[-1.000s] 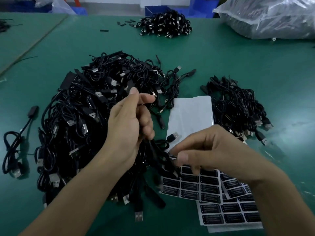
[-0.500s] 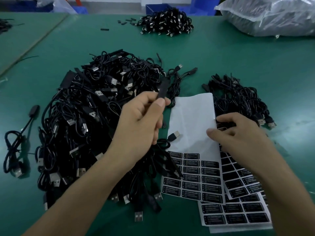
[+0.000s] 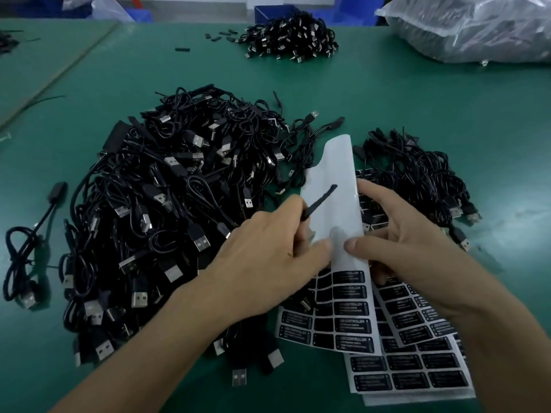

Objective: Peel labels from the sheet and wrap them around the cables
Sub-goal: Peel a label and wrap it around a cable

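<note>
A white label sheet [image 3: 337,174] with black labels on its lower part [image 3: 348,311] is lifted and curled between both hands. My right hand [image 3: 396,242] grips its right edge, thumb on the front and fingers behind. My left hand [image 3: 268,254] holds a thin black cable end [image 3: 320,198] that sticks up over the sheet, and its thumb touches the sheet's left edge. More label sheets [image 3: 417,371] lie flat beneath. A large heap of black USB cables [image 3: 167,210] covers the green table [image 3: 417,108] to the left.
A smaller cable pile [image 3: 417,174] lies right of the sheets. A lone cable [image 3: 26,242] sits at the far left. Another cable heap [image 3: 292,37] and a clear plastic bag [image 3: 477,25] stand at the back. Blue bins [image 3: 268,10] line the far edge.
My right hand took hold of the top sheet and lifted it, so it curls upward. My left hand dropped lower and to the right, bringing the cable end over the sheet.
</note>
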`<state>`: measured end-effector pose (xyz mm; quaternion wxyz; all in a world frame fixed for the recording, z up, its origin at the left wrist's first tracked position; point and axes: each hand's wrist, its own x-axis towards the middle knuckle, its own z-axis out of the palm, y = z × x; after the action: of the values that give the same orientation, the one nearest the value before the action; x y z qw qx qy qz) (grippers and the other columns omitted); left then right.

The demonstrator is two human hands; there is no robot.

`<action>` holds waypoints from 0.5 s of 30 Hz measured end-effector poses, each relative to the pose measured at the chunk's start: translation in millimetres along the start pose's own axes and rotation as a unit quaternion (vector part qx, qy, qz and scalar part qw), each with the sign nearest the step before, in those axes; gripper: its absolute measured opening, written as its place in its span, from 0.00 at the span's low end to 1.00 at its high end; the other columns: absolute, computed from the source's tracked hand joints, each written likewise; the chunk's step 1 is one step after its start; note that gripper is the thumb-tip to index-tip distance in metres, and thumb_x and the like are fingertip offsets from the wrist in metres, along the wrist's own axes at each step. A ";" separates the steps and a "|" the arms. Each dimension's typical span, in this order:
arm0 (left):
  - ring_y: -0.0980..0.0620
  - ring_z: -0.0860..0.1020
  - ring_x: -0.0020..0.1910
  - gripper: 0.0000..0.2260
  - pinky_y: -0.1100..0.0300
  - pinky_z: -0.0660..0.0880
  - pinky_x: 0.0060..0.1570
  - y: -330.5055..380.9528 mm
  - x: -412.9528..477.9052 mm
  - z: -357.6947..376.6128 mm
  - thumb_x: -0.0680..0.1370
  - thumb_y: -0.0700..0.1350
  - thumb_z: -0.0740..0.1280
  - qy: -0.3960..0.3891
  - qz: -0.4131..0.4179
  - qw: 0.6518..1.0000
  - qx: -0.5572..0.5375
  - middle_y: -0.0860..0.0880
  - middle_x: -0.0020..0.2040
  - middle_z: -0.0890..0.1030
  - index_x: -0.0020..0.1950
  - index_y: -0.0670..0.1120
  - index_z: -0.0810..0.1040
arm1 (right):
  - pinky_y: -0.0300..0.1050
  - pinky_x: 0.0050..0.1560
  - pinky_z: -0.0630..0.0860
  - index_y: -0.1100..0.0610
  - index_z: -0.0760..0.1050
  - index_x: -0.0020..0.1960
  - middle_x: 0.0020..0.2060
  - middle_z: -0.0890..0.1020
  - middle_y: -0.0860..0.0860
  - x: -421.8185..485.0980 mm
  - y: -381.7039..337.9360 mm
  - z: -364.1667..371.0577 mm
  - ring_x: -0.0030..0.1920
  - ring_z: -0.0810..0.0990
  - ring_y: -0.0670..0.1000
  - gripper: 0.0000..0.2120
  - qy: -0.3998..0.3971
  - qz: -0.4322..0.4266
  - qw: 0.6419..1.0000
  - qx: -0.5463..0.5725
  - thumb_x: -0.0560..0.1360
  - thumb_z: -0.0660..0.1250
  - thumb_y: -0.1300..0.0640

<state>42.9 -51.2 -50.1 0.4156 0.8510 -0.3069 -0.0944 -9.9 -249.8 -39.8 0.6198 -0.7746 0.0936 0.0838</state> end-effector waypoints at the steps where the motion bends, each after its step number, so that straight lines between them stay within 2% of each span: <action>1: 0.55 0.75 0.29 0.15 0.49 0.75 0.33 1.8 -0.3 0.0 0.74 0.59 0.67 -0.014 -0.002 1.000 0.011 0.56 0.34 0.79 0.40 0.54 0.63 | 0.41 0.32 0.76 0.33 0.64 0.71 0.42 0.86 0.60 0.2 -0.3 1.2 0.33 0.79 0.51 0.36 -0.005 0.000 1.000 -0.004 0.74 0.72 0.64; 4: 0.57 0.80 0.34 0.19 0.47 0.80 0.38 3.1 -0.2 -0.2 0.71 0.55 0.75 -0.048 -0.012 0.999 -0.009 0.60 0.39 0.84 0.39 0.55 0.63 | 0.44 0.37 0.82 0.34 0.68 0.66 0.39 0.87 0.56 1.2 -0.4 4.8 0.35 0.83 0.53 0.33 -0.016 -0.002 1.000 -0.013 0.73 0.71 0.66; 8: 0.60 0.82 0.36 0.21 0.45 0.81 0.42 1.6 0.8 -2.0 0.69 0.54 0.78 -0.065 -0.022 0.997 -0.030 0.62 0.40 0.84 0.39 0.57 0.63 | 0.41 0.46 0.83 0.38 0.70 0.65 0.42 0.87 0.55 2.3 1.4 8.0 0.44 0.87 0.57 0.31 -0.028 0.000 1.000 -0.014 0.73 0.70 0.68; 15: 0.58 0.82 0.36 0.21 0.45 0.81 0.41 -0.5 2.4 2.0 0.69 0.51 0.78 -0.035 -0.026 0.999 -0.019 0.60 0.38 0.85 0.39 0.52 0.63 | 0.35 0.50 0.80 0.47 0.78 0.60 0.47 0.87 0.46 4.0 4.2 11.2 0.48 0.86 0.46 0.23 -0.036 -0.022 0.999 -0.033 0.71 0.73 0.68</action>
<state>44.2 -53.7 -51.6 0.4184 0.8466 -0.2972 -0.1410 -7.2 -239.9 -47.1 0.5982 -0.7933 0.0515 0.1008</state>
